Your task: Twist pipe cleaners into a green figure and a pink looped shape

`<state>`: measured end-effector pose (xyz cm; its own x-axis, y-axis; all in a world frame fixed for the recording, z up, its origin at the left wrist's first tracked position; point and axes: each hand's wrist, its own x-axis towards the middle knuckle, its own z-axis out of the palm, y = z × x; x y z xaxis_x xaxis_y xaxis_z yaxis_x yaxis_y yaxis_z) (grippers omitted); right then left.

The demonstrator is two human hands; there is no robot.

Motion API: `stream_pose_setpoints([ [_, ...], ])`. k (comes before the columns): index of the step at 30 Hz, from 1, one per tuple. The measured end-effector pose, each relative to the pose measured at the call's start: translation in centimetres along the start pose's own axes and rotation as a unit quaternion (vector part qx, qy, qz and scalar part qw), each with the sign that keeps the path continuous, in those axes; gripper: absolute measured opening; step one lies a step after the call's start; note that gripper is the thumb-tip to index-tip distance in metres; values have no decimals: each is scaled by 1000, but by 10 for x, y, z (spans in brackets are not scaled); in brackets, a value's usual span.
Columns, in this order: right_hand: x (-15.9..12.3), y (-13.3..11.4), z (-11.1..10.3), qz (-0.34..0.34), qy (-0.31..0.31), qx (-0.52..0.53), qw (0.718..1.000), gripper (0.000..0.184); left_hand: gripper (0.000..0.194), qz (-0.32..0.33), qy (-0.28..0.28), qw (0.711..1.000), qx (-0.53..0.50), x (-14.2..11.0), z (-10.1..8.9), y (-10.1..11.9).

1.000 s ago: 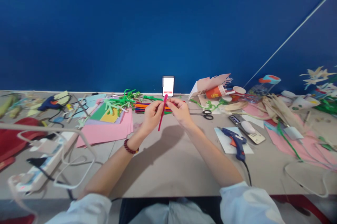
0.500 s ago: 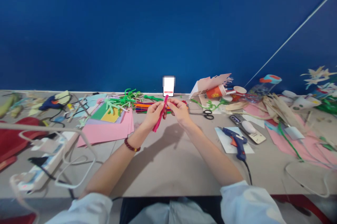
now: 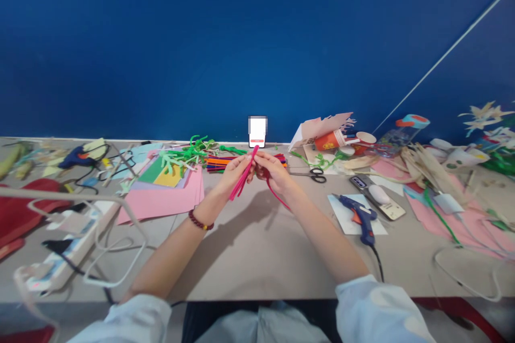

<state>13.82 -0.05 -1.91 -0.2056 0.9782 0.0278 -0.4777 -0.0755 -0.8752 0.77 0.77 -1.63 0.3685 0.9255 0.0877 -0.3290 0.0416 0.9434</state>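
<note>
The left forearm reaches up and inward from the lower left, a beaded bracelet [image 3: 200,220] at the wrist, and the left hand [image 3: 232,174] has thumb and fingers closed together on a bunch of thin pink stems [image 3: 240,185]. Their lower ends fan out below this hand toward the person, and their tips poke up between the two hands, over the middle of the table [image 3: 249,257]. The right forearm slants in from the lower right; the right hand [image 3: 277,172] pinches the bunch near its top, its fingertips almost meeting the left ones. One pink strand [image 3: 278,197] trails from beneath it along the forearm.

Around them, from the left, lie a white power strip [image 3: 82,243] with looping cables, pink sheets [image 3: 159,208] under smaller coloured cards, and tangled green stems [image 3: 197,147]. A multicoloured bundle of stems [image 3: 219,163] sits behind the hands, which cover its middle. A lit phone [image 3: 257,132] stands upright just beyond. Farther right come scissors [image 3: 317,175], a red paper cup [image 3: 329,141] on its side, and a blue glue gun [image 3: 363,217] on a pale sheet [image 3: 338,220], beside the right forearm.
</note>
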Motion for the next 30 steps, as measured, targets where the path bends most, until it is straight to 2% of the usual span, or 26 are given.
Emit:
stream_pose_setpoints([
  [5,1,0,-2,-29,28,-43,998,31,35,16,-3,996,89,-1,-6,8],
  [7,2,1,-3,-36,54,-52,997,30,29,70,3,982,175,-2,-7,12],
  [8,2,1,-2,-42,68,-60,995,30,25,109,17,966,233,-4,-7,13],
  [10,1,1,1,-58,91,-79,991,31,20,192,67,911,359,-7,-7,14],
  [13,-2,0,8,-76,114,-96,986,33,21,289,133,792,521,-12,-6,13],
  [16,-5,0,14,-81,133,-89,984,34,21,364,135,687,614,-14,-6,9],
  [18,-6,0,15,-81,142,-86,983,33,23,398,130,646,639,-14,-8,7],
  [20,-7,0,16,-80,148,-88,982,31,22,413,133,627,647,-13,-9,5],
  [27,-6,3,16,-122,154,-119,973,26,21,406,139,619,657,-12,-11,4],
  [30,-6,7,14,-167,160,-175,957,21,21,409,142,595,677,-12,-9,4],
])
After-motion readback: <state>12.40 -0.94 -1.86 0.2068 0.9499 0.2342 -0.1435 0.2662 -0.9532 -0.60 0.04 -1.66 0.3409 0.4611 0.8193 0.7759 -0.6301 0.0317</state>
